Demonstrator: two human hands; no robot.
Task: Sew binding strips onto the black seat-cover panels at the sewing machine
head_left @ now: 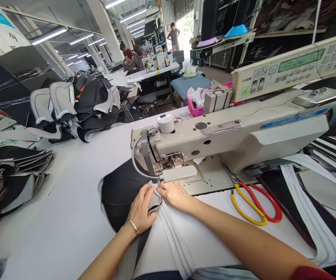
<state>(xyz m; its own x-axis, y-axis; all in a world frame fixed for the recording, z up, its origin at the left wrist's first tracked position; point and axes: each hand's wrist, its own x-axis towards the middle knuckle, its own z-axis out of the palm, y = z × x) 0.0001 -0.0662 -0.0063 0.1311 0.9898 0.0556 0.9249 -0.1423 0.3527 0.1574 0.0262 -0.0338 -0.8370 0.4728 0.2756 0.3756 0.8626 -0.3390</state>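
A black padded fabric piece (pixel 118 190) lies on the white table under the head of an industrial sewing machine (pixel 229 136). A white ribbed strip (pixel 176 241) runs from the needle area back toward me. My left hand (pixel 141 208), a bracelet on its wrist, rests on the black piece with fingers curled over a grey mesh edge (pixel 155 201). My right hand (pixel 175 195) lies flat on the white strip just below the presser foot (pixel 158 179), fingertips touching the seam.
Scissors with one red and one yellow handle (pixel 254 204) lie right of the needle plate. Stacks of cut pieces sit at the left (pixel 13 175) and back left (pixel 77 105). The machine's control panel (pixel 296 68) stands at right. A pink basket (pixel 195 109) is behind; people work far back.
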